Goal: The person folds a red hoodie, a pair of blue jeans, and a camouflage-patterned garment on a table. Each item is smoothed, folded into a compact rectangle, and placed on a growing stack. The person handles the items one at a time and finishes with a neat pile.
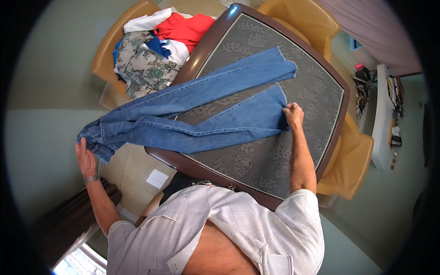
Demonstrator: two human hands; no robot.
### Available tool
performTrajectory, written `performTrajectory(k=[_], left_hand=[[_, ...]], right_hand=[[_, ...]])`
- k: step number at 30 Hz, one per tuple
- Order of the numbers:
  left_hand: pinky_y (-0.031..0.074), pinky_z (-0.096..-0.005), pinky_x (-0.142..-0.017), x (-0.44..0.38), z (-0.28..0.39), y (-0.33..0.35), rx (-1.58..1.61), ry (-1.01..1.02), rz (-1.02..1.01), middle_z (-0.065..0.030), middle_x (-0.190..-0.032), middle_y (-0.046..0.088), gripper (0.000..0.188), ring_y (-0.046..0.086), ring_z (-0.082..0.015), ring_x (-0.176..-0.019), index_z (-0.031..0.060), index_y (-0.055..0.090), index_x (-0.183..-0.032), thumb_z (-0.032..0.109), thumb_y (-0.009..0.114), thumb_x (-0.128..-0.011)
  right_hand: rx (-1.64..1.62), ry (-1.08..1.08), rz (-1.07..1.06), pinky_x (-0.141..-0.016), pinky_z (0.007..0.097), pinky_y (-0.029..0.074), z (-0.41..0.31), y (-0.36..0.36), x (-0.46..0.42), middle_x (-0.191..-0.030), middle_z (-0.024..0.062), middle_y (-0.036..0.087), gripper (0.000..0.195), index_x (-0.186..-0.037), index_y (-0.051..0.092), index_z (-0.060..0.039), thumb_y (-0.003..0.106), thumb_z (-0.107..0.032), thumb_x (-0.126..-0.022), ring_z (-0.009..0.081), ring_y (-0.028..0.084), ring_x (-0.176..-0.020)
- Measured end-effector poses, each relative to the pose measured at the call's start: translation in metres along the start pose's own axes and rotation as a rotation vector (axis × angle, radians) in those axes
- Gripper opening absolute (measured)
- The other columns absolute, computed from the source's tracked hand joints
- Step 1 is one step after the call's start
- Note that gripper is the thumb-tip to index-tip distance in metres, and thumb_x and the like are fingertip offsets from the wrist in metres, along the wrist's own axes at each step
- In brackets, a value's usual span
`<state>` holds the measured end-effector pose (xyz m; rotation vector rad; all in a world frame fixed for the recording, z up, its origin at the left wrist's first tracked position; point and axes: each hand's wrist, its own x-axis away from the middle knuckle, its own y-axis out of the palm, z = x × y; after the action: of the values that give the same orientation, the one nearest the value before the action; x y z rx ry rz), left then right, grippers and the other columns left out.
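A pair of blue denim jeans [206, 134] stretches across the dark patterned tabletop [261, 161], its two legs spread apart with the frayed hems towards the right. The waist end reaches past the table's left edge, where my left hand [85, 156], with a metal watch on the wrist, grips the waistband. My right hand [294, 115] pinches the hem of the nearer leg. The farther leg lies on the table with no hand on it. Creases run along the nearer leg and around the waist part.
A heap of clothes with a camouflage garment [147, 65] and a red garment [185, 27] fills a tan chair [101, 62] beyond the table's left side. Other tan chairs [350, 161] stand at the right and back. A white paper-like square [157, 178] lies on the floor.
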<state>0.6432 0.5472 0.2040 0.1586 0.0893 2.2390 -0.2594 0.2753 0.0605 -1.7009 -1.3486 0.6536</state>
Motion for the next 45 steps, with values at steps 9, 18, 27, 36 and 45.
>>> performTrajectory(k=[9, 18, 27, 36, 45], left_hand=[[0.054, -0.0372, -0.116, -0.001, 0.007, -0.009, 0.027, 0.017, 0.024, -0.0046, -0.136, 0.075, 0.029, 0.068, -0.0160, -0.128, 0.0071, 0.068, -0.139, 0.020, 0.075, -0.115], [0.052, -0.0380, -0.120, -0.004, 0.003, -0.006, 0.073, 0.033, -0.009, -0.0054, -0.140, 0.073, 0.031, 0.067, -0.0176, -0.130, 0.0057, 0.067, -0.141, 0.024, 0.072, -0.117], [0.048, -0.0386, -0.122, -0.002, 0.006, -0.016, -0.009, 0.014, -0.007, -0.0062, -0.139, 0.073, 0.032, 0.065, -0.0169, -0.131, 0.0049, 0.067, -0.141, 0.026, 0.072, -0.117], [0.045, -0.0372, -0.124, 0.000, -0.004, 0.005, 0.035, -0.001, -0.049, -0.0068, -0.142, 0.072, 0.037, 0.064, -0.0171, -0.134, 0.0036, 0.066, -0.145, 0.027, 0.074, -0.117], [0.047, -0.0373, -0.123, 0.002, 0.001, 0.003, 0.063, -0.031, -0.067, -0.0083, -0.145, 0.071, 0.038, 0.064, -0.0182, -0.134, 0.0029, 0.065, -0.148, 0.025, 0.072, -0.117]], right_hand=[[-0.408, 0.042, 0.034, -0.076, 0.0279, 0.054, 0.038, -0.047, -0.022, -0.089, -0.0040, 0.072, 0.015, -0.099, 0.076, -0.0074, 0.091, -0.011, -0.096, 0.0090, 0.063, -0.080], [-0.346, 0.125, 0.048, -0.079, 0.0278, 0.054, 0.095, -0.080, -0.013, -0.091, -0.0029, 0.073, 0.014, -0.100, 0.075, -0.0095, 0.088, -0.011, -0.095, 0.0096, 0.065, -0.083], [-0.251, 0.223, 0.168, -0.080, 0.0336, 0.060, 0.098, -0.058, 0.025, -0.086, 0.0004, 0.078, 0.021, -0.093, 0.077, -0.0089, 0.095, -0.016, -0.087, 0.0127, 0.070, -0.080], [-0.268, 0.336, 0.137, -0.080, 0.0307, 0.058, 0.095, -0.072, 0.042, -0.091, -0.0008, 0.074, 0.033, -0.110, 0.075, -0.0041, 0.097, -0.012, -0.087, 0.0123, 0.068, -0.082], [0.059, 0.246, 0.011, -0.085, 0.0388, 0.060, 0.057, -0.106, 0.036, -0.091, 0.0077, 0.080, 0.029, -0.102, 0.078, -0.0041, 0.096, -0.021, -0.087, 0.0216, 0.075, -0.085]])
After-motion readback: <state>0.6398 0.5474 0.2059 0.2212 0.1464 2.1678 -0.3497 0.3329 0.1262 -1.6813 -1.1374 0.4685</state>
